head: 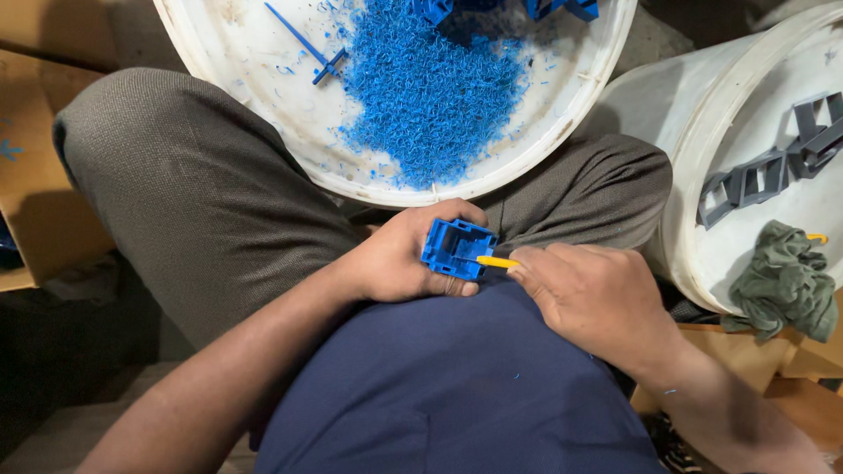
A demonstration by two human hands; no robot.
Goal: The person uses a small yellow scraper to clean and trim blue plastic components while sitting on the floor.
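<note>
My left hand (pixel 399 254) grips a small blue plastic box-shaped part (pixel 457 248), held over my lap with its open side up. My right hand (pixel 584 294) is closed around a thin yellow tool (pixel 497 262) whose tip touches the right edge of the blue part. Most of the tool is hidden inside my fist.
A white round tub (pixel 263 96) ahead of my knees holds a heap of blue plastic shavings (pixel 430 88), a blue stick and blue parts at its far edge. A second white tub (pixel 702 175) at right holds grey plastic frames (pixel 764 171) and a green rag (pixel 786 281). Cardboard lies at left.
</note>
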